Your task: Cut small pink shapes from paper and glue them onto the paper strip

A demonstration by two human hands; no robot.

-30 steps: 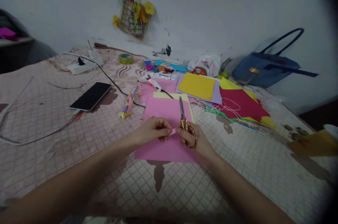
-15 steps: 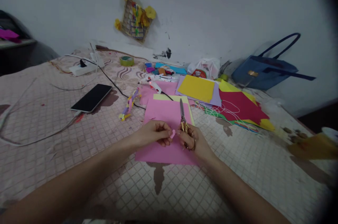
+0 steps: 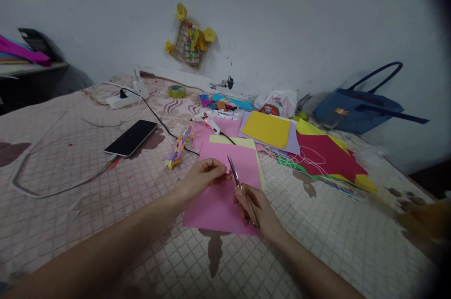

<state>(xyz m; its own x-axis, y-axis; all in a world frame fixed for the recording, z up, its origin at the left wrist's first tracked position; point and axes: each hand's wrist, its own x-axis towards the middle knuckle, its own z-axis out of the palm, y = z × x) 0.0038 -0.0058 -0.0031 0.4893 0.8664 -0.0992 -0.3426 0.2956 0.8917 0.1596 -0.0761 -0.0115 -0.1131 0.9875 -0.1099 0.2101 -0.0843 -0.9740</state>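
My left hand (image 3: 206, 177) is closed in a pinch on a small pink piece of paper (image 3: 227, 170), partly hidden by the fingers. Gold-handled scissors (image 3: 235, 173) are gripped in my right hand (image 3: 255, 207), with the blades pointing up and to the left, beside the small piece. Whether the blades touch it I cannot tell. Both hands are above a pink paper sheet (image 3: 214, 212), which lies over a pale yellow sheet (image 3: 249, 142).
A glue gun (image 3: 210, 124) lies behind the sheets, with a paper craft strip (image 3: 178, 148) to its left. Further left is a phone (image 3: 131, 138) on a cable. To the right are yellow paper (image 3: 266, 129), tangled white string (image 3: 282, 157) and red paper (image 3: 327, 158); a blue bag (image 3: 357, 108) stands behind.
The scissors have turned from upright to leaning left, and their tips have come close to the small pink piece. My camera view has tilted, so the scene sits slightly lower and further right.
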